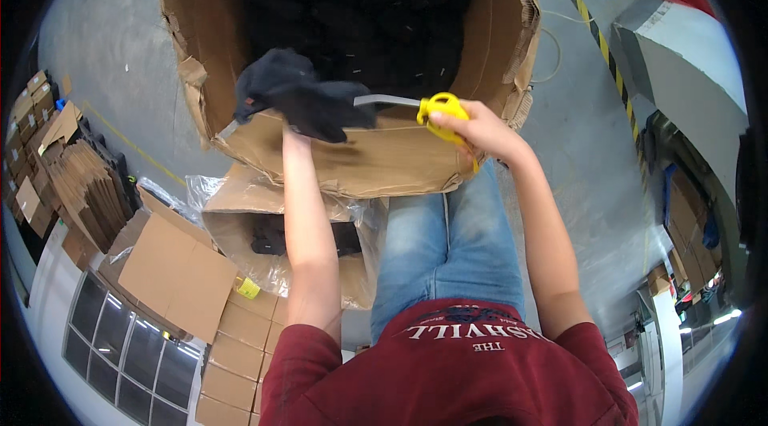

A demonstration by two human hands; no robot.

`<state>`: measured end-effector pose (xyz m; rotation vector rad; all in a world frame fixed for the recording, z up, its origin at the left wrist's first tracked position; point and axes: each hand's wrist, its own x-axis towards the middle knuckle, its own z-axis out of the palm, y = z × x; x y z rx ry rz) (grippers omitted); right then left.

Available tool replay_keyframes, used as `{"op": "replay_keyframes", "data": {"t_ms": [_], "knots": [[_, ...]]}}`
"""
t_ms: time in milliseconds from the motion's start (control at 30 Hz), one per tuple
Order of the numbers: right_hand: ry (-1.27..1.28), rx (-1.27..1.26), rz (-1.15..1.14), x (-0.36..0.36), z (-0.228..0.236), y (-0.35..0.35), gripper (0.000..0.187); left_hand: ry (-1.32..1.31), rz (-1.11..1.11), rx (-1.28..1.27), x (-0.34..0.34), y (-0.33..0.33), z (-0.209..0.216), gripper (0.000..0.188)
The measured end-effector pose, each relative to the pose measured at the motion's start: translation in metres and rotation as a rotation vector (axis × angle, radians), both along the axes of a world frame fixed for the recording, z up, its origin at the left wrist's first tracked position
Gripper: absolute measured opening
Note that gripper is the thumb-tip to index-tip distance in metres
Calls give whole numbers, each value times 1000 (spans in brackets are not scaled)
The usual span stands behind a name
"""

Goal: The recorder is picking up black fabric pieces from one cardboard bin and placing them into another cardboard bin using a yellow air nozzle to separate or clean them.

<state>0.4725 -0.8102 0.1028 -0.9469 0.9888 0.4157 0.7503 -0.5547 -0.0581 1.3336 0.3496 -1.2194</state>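
Note:
A dark, soft fabric piece (300, 98), shaped somewhat like a glove, with a small orange spot at its left, is held up over the near wall of a large cardboard box (344, 166). My left hand (297, 136) holds it from below; the cloth covers the fingers. In my right hand (486, 132) is a yellow blow gun (442, 116), gripped by its handle. Its bent metal tube (390, 100) points left, and the tip meets or goes behind the right end of the fabric. Dark textile pieces (376, 18) fill the box.
A smaller plastic-lined carton (240, 222) with dark pieces stands below the big box at left. Stacked cartons (232, 354) and flattened cardboard (84, 186) lie further left. A thin hose (554, 58) curves over the floor at right, near a yellow-black striped line (604, 46).

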Motion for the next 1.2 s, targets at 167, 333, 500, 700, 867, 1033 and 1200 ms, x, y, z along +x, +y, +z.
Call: {"op": "replay_keyframes", "data": {"t_ms": [167,333,500,700,867,1033,1200], "knots": [[59,27,131,-17,1,1,48,753,389,-837,-31,-15,12,24],[130,-57,-38,-13,-4,3,45,138,-30,-43,-18,16,23,28],[76,-198,-117,-18,-6,-11,49,-750,-901,625,-12,-40,44,40],[78,-347,325,-29,-13,4,51,-1203,-862,815,-49,-92,74,62],[129,-110,341,-11,11,13,48,-591,-139,698,8,-63,69,49],[116,-422,186,-24,-8,19,47,-1033,-1058,0,-8,-76,76,52],[112,-254,100,-33,-14,-4,49,-744,-414,278,-6,41,159,47]]}}
